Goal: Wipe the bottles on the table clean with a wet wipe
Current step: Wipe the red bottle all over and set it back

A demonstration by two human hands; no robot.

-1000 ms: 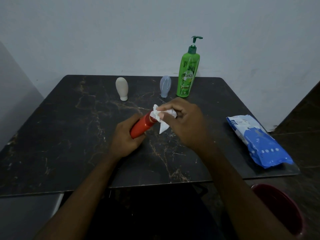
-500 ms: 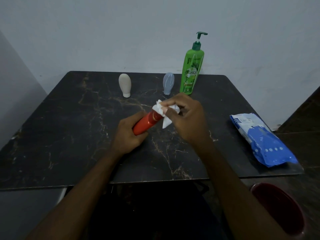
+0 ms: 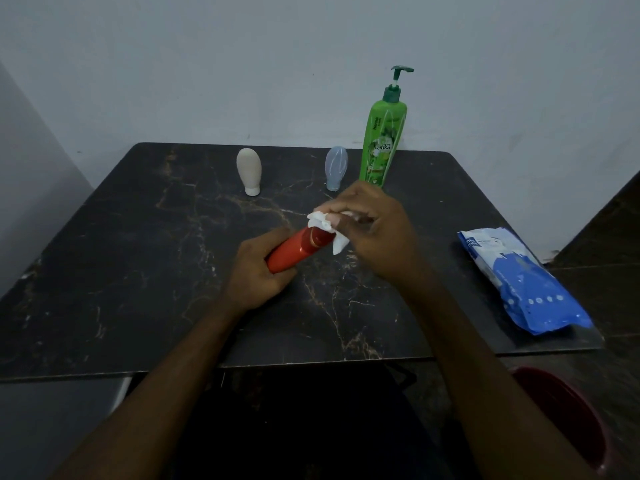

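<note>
Our red bottle (image 3: 298, 249) tilted above the dark table (image 3: 138, 258), long axis running from near-left up to far-right, glossy with a gold band, our left hand (image 3: 258, 271) gripping its base, our right hand (image 3: 374, 233) pinching a crumpled white wet wipe (image 3: 323, 225) round its top end

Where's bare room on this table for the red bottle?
The left half of the table is bare, from the beige bottle forward, beside the left hand. Crowded: back right, with the bluish bottle and green pump bottle; the wipes pack fills the right edge.
</note>
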